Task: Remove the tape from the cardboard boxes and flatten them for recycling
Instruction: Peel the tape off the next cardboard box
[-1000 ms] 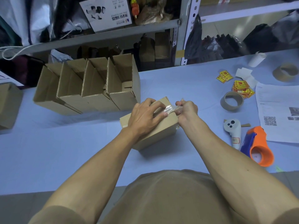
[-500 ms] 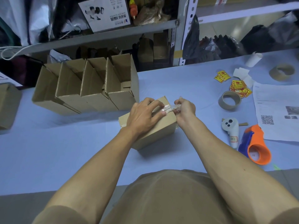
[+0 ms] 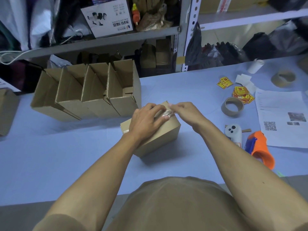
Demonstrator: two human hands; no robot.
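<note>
Tape-peeling step: left hand (image 3: 146,120), fingers spread, presses the box (image 3: 166,132) onto the table (image 3: 66,155); right hand (image 3: 185,112) pinches crumpled tape (image 3: 167,113) at its top; next, likely a steady pull along the seam

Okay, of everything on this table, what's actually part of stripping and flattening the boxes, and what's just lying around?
Part of the job:
- sealed box, pressed down by the left hand
- clear tape, right hand at its end
- row of open boxes

Just lying about:
- orange tape dispenser
- white controller
- empty tape cores
- yellow stickers
- printed sheet
</note>
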